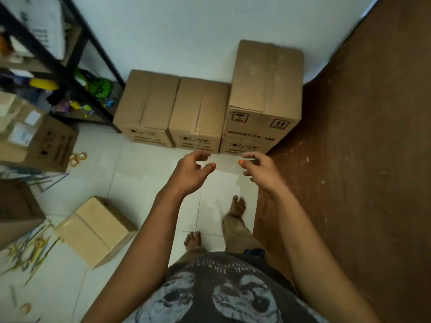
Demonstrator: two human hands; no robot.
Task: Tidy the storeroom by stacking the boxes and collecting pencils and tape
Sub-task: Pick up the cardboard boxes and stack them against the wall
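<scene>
black shelving unit [77,54], brown door [373,159]

The single head-worn camera looks steeply down from standing height onto the tiled floor [144,183], facing the wall [186,31]; wide-angle bending shows.

The boxes [200,113] by the wall are matt brown cardboard with black print, their tops dull and a little scuffed. The box [98,229] near my left foot is paler cardboard, its top sealed with slightly shiny tape. The floor [144,173] is glossy white tile; it mirrors light under my hands. The door [363,159] at my right looks like rough, speckled brown wood. The rack [77,43] is matt black metal. My shirt [221,290] is faded dark cloth.
</scene>
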